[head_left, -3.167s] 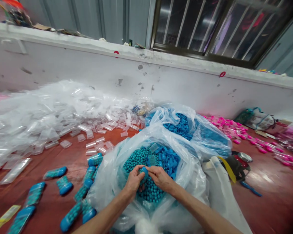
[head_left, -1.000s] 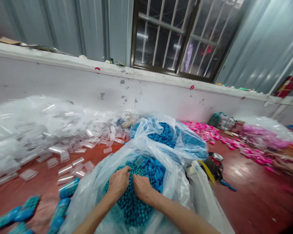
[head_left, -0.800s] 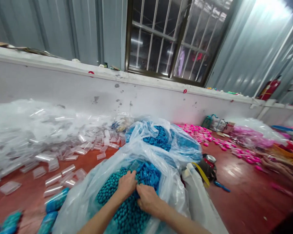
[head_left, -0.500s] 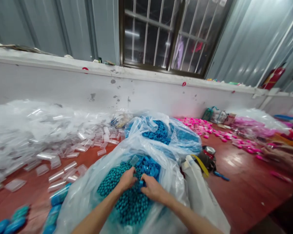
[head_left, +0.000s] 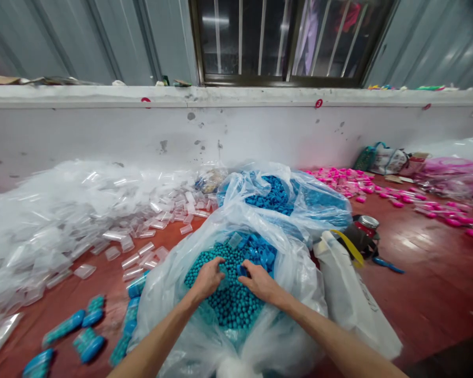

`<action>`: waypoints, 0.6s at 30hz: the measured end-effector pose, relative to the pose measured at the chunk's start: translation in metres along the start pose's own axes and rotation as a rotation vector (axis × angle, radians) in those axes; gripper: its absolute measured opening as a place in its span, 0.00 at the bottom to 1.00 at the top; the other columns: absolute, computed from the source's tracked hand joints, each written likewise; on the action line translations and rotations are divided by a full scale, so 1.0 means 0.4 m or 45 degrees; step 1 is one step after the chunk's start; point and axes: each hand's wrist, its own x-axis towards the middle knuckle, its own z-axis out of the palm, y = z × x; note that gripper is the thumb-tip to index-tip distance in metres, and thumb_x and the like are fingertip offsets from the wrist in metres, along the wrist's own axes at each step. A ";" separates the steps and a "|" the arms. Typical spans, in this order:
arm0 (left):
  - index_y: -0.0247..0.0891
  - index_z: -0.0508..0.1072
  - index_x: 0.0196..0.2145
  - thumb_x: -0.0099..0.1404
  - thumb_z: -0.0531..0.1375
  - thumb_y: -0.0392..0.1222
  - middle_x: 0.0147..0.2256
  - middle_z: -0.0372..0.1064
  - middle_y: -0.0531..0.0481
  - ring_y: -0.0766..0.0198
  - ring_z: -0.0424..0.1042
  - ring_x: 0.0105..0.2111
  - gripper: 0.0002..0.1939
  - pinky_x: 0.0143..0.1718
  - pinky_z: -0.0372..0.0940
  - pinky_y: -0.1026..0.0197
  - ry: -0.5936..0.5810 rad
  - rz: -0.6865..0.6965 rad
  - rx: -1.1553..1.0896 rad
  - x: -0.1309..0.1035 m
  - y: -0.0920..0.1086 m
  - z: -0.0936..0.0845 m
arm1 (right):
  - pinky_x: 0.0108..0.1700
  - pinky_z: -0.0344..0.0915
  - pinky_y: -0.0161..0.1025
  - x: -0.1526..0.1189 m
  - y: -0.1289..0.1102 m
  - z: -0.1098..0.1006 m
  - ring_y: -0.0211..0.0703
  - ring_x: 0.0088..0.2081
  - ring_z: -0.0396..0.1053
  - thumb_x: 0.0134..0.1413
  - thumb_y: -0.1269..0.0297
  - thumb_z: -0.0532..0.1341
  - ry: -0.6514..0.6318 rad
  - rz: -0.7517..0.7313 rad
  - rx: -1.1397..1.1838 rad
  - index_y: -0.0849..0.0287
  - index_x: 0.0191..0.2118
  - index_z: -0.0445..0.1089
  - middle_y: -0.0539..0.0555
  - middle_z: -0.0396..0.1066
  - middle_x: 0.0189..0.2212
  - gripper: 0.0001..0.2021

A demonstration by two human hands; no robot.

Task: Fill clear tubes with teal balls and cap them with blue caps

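Observation:
A large clear plastic bag [head_left: 299,278] stands open in front of me, holding many teal beads [head_left: 236,310] and, at its back right, blue plastic pieces [head_left: 262,251]. Over the beads, my left hand [head_left: 209,278] curls around a clear container whose edge shows at the fingertips. My right hand [head_left: 258,281] faces it from the right, thumb and fingers pinched on a small blue piece [head_left: 243,270]. The two hands are slightly apart. A clear piece [head_left: 235,240] lies at the back of the beads.
Clear containers [head_left: 130,260] are heaped at the left. Filled teal containers with blue ends [head_left: 65,326] lie front left. Behind stands a bag of blue pieces [head_left: 274,194]; pink items [head_left: 339,181] spread at the right. A white sack [head_left: 350,289] and a silver-lidded jar [head_left: 367,224] sit right.
The view has levelled and shifted, showing more filled containers at the left. My hands have moved a little farther apart over the beads.

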 end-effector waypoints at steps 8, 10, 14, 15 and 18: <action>0.32 0.66 0.44 0.49 0.57 0.30 0.33 0.70 0.49 0.64 0.69 0.33 0.21 0.35 0.61 0.66 0.037 -0.059 -0.041 -0.019 -0.017 0.123 | 0.37 0.58 0.37 -0.010 -0.009 0.062 0.49 0.40 0.69 0.51 0.68 0.55 -0.179 0.153 -0.521 0.62 0.45 0.62 0.61 0.71 0.38 0.14; 0.33 0.64 0.46 0.51 0.55 0.29 0.36 0.70 0.48 0.65 0.69 0.34 0.22 0.36 0.61 0.67 0.053 -0.079 -0.027 -0.025 -0.015 0.137 | 0.37 0.57 0.37 -0.011 -0.008 0.056 0.49 0.41 0.68 0.50 0.67 0.55 -0.159 0.168 -0.484 0.62 0.45 0.61 0.60 0.71 0.38 0.14; 0.33 0.61 0.45 0.54 0.53 0.31 0.28 0.69 0.51 0.65 0.68 0.25 0.19 0.29 0.61 0.65 0.096 -0.186 0.123 -0.044 -0.015 0.086 | 0.35 0.56 0.35 -0.008 -0.011 0.016 0.46 0.39 0.68 0.52 0.62 0.55 -0.123 0.182 -0.340 0.60 0.43 0.61 0.56 0.71 0.36 0.12; 0.34 0.62 0.44 0.53 0.54 0.32 0.28 0.68 0.51 0.64 0.68 0.26 0.18 0.30 0.61 0.64 0.113 -0.205 0.185 -0.049 -0.017 0.061 | 0.35 0.56 0.35 -0.003 -0.013 0.004 0.45 0.39 0.68 0.53 0.61 0.55 -0.105 0.161 -0.332 0.58 0.43 0.62 0.55 0.71 0.36 0.12; 0.36 0.64 0.40 0.53 0.55 0.33 0.31 0.68 0.47 0.57 0.69 0.36 0.14 0.38 0.60 0.59 0.182 -0.245 0.444 -0.057 -0.028 -0.011 | 0.36 0.57 0.37 0.038 -0.026 -0.020 0.47 0.40 0.68 0.56 0.57 0.53 -0.063 0.032 -0.411 0.55 0.42 0.63 0.54 0.72 0.35 0.11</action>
